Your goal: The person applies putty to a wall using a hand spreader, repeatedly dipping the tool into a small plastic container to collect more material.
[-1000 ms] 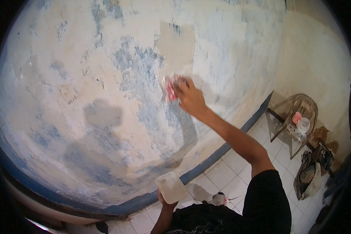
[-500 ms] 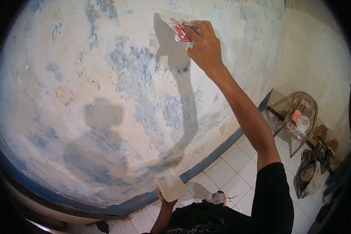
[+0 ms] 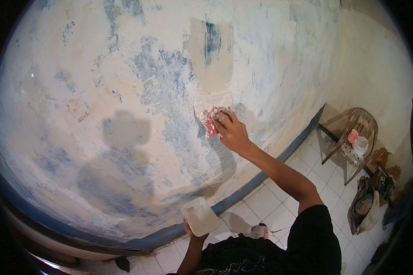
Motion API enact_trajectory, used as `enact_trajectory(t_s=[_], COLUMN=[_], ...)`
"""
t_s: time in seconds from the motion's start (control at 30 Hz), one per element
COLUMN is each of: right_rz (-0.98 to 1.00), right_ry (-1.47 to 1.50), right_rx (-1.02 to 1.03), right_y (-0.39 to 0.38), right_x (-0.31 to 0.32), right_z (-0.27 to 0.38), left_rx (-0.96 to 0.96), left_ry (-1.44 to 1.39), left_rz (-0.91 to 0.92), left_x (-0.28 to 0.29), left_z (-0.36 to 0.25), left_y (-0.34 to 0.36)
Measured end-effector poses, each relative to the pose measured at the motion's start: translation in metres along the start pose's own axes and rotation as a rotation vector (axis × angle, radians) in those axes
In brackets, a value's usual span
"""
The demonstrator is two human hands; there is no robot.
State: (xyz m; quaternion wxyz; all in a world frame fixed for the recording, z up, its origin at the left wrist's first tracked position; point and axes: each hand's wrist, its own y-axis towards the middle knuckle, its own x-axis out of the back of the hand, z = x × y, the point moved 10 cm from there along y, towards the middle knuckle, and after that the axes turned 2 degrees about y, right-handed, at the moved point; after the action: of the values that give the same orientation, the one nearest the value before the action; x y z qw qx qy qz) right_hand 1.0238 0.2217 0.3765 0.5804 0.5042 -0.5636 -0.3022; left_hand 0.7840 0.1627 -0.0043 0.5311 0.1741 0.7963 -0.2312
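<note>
Head view: I see the wall (image 3: 124,114) filling most of the frame, its pale plaster patchy with worn blue paint, and a blue band running along its foot. My shadow falls across the wall at the left. Low in the frame, my left hand (image 3: 192,231) is closed around a pale flat board (image 3: 200,216), held up from below, apart from the wall. Higher and to the right, my right hand (image 3: 231,133) is closed on a scraper (image 3: 213,117), its red-and-white grip under my fingers and its clear flat blade pressed flat against the wall, just below a smoother patch of fresh filler. My right arm stretches out from a black sleeve. Near my feet, a small can (image 3: 259,230) stands on the white tiled floor (image 3: 307,169). Farther right, a brown plastic chair (image 3: 353,133) stands by the side wall, carrying a pink thing and a white tub. Bags (image 3: 367,204) lie on the floor below it.
</note>
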Motion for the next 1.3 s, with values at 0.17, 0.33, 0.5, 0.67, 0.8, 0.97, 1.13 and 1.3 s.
enact_trajectory(t_s=[0.17,0.33,0.5,0.67,0.8,0.97,1.13,1.3], right_rz=[-0.124,-0.387,-0.106,0.069,-0.082,-0.244,-0.091,0.062], right_ry=[0.110,-0.035,-0.096,-0.001,0.037,-0.056,0.033,0.107], right_rx=[-0.116,-0.021,-0.032,-0.011,-0.033,0.002,-0.036,-0.023], right_y=[0.052,0.150,0.121,0.050,0.094,0.161,0.057,0.020], right_x=[0.077,0.109,0.038,0.037,0.089,0.091,0.009,0.033], right_z=[-0.013,-0.040,-0.032,-0.014,-0.026,-0.038,-0.010,0.013], left_rx=[-0.019,-0.009,-0.089,-0.050,-0.003,0.001,-0.020,-0.032], left_ry=[0.049,0.141,0.034,0.165,0.056,0.051,0.034,0.043], left_rz=[0.008,0.040,0.008,0.023,0.018,-0.014,0.036,0.009], left_x=[0.011,0.015,0.014,0.013,-0.002,0.011,0.005,0.023], left_z=[-0.006,-0.002,-0.008,-0.005,0.001,0.014,0.010,-0.004], left_y=[-0.001,-0.004,-0.002,-0.002,-0.007,0.000,-0.005,-0.008])
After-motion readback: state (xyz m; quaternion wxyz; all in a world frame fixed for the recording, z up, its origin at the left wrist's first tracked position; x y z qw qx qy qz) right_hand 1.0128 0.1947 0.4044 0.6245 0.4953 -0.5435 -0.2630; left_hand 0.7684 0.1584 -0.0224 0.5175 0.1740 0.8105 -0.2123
